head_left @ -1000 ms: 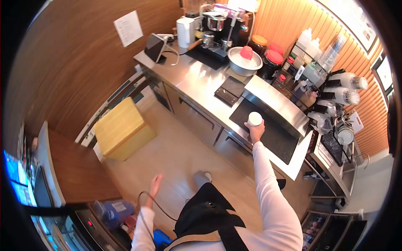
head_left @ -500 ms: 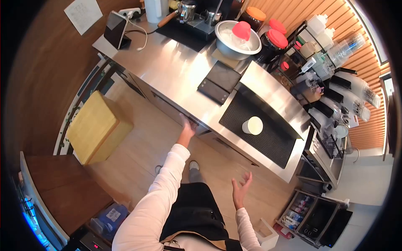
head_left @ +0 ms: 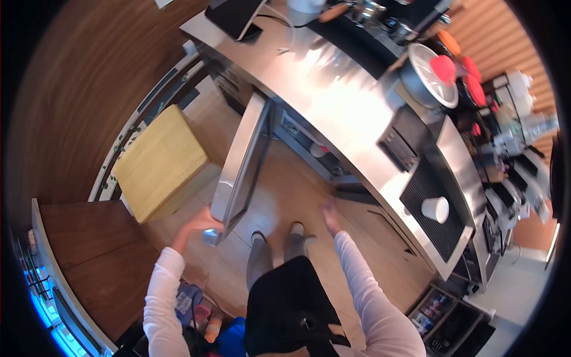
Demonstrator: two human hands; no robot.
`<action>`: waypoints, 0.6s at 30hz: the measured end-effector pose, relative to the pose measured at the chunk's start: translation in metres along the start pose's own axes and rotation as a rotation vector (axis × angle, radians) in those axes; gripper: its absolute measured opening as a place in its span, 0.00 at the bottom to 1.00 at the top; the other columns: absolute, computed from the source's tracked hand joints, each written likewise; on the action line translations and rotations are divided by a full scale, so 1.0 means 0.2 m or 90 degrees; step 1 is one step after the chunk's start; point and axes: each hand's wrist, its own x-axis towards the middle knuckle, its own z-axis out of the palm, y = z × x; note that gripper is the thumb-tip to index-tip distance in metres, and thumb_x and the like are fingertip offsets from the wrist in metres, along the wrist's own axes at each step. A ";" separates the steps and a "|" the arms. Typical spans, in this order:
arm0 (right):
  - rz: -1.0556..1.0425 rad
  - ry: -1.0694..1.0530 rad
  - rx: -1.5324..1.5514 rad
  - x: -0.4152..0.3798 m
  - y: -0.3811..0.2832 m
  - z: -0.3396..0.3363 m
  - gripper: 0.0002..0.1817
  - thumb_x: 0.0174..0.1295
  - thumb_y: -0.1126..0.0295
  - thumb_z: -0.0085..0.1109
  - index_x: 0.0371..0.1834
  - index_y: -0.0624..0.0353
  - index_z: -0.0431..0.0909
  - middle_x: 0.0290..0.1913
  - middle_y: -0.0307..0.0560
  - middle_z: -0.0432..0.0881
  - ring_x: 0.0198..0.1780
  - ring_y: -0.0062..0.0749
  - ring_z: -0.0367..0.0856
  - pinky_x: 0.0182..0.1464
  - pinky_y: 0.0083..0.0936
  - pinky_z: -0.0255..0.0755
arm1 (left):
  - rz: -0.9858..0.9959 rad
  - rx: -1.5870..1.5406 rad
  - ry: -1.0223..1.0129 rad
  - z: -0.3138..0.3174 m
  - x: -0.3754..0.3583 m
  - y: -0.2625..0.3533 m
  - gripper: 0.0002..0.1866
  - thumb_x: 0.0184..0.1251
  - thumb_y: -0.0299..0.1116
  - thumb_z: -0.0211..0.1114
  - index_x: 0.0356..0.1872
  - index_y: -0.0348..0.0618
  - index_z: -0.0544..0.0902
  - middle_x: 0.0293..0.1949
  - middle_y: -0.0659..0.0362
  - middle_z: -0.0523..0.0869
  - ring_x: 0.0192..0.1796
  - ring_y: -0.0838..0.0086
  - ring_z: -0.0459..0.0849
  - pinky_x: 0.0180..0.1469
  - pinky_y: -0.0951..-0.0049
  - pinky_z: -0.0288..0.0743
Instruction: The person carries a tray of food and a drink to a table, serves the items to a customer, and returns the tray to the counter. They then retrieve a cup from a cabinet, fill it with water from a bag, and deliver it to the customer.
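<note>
A metal-edged door (head_left: 239, 160) of the under-counter fridge stands swung open, and my left hand (head_left: 203, 222) grips its outer edge. My right hand (head_left: 330, 215) is in the air over the floor, right of the opening; it is blurred, and its finger shape is unclear. Inside the fridge compartment (head_left: 297, 134) a round pale container with some red (head_left: 318, 150) is partly visible. Above, on the black drip mat (head_left: 425, 196) of the counter, stands a white cup (head_left: 435, 209).
The steel counter (head_left: 309, 77) carries a tablet (head_left: 235, 16), a metal bowl with a red item (head_left: 419, 77) and a dark scale (head_left: 404, 140). A yellow box (head_left: 163, 160) is on the floor at left. Brown cabinet (head_left: 101, 244) lies lower left.
The fridge door has swung open toward me, with my left hand moved down and left along with it. My right hand has moved up toward the opening. The view has shifted left.
</note>
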 end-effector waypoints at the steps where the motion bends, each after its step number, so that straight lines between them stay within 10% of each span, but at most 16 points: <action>1: 0.091 -0.019 0.062 0.18 -0.15 -0.03 0.28 0.54 0.66 0.60 0.57 0.64 0.64 0.45 0.52 0.74 0.46 0.34 0.73 0.44 0.27 0.69 | -0.009 0.054 0.015 -0.09 -0.02 0.01 0.34 0.31 0.31 0.72 0.48 0.32 0.72 0.32 0.58 0.82 0.35 0.75 0.81 0.37 0.73 0.75; 3: 0.161 0.003 0.076 0.48 -0.03 0.04 0.23 0.55 0.65 0.59 0.52 0.62 0.67 0.40 0.49 0.74 0.40 0.32 0.73 0.39 0.25 0.68 | -0.182 0.123 0.018 -0.22 -0.04 0.07 0.29 0.31 0.30 0.70 0.43 0.33 0.75 0.28 0.58 0.82 0.30 0.76 0.80 0.35 0.74 0.75; 8: 0.193 0.046 0.219 0.92 1.01 0.19 0.13 0.57 0.62 0.55 0.41 0.58 0.75 0.27 0.40 0.73 0.26 0.26 0.71 0.25 0.21 0.66 | -0.018 -0.024 0.287 -0.33 -0.05 -0.14 0.25 0.26 0.32 0.66 0.34 0.32 0.77 0.23 0.60 0.78 0.26 0.80 0.75 0.30 0.78 0.71; 10: 0.425 0.098 0.555 1.02 1.18 0.14 0.13 0.58 0.60 0.56 0.39 0.59 0.75 0.26 0.40 0.73 0.26 0.24 0.71 0.25 0.20 0.65 | 0.020 -0.050 0.281 -0.35 -0.01 -0.13 0.26 0.23 0.36 0.65 0.31 0.32 0.76 0.24 0.61 0.77 0.27 0.80 0.72 0.31 0.81 0.68; 18: 0.487 0.190 0.575 1.08 0.85 0.22 0.13 0.59 0.61 0.54 0.37 0.60 0.75 0.26 0.39 0.74 0.28 0.22 0.70 0.28 0.20 0.65 | -0.073 0.026 0.254 -0.36 0.00 -0.12 0.25 0.20 0.37 0.64 0.27 0.34 0.74 0.22 0.63 0.74 0.27 0.81 0.68 0.32 0.81 0.66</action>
